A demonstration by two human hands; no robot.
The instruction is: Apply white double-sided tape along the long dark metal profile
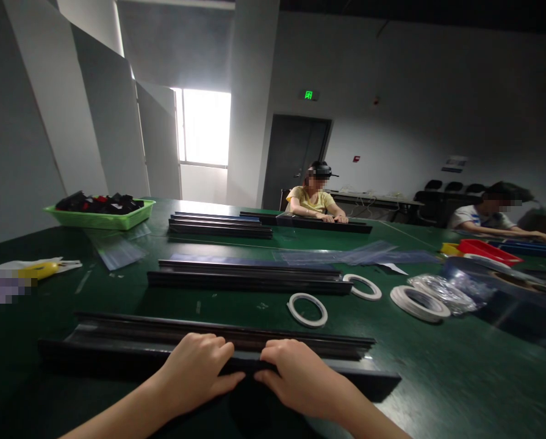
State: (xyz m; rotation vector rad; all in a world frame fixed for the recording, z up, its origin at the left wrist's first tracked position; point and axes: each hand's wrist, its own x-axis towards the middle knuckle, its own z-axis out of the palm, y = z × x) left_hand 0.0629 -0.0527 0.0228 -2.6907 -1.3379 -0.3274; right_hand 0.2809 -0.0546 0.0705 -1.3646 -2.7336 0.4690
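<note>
A long black profile (373, 381) lies across the green table close to me. My left hand (204, 366) grips its near edge just left of the middle, fingers curled over the top and thumb in front. Close beside it, my right hand (291, 372) grips the same edge in the same way, a small gap between the two thumbs. Directly behind this profile runs a dark grooved rail (300, 342). Farther back lie more black profiles (245, 281) and a white tape ring (307, 310).
On the green table (117, 305) are a green basket (103, 218) of dark parts, clear film strips (346, 255), more tape rings (419, 303), a red tray (487, 251) and a yellow tool (39, 269). Two people (312, 198) work across the table and at right.
</note>
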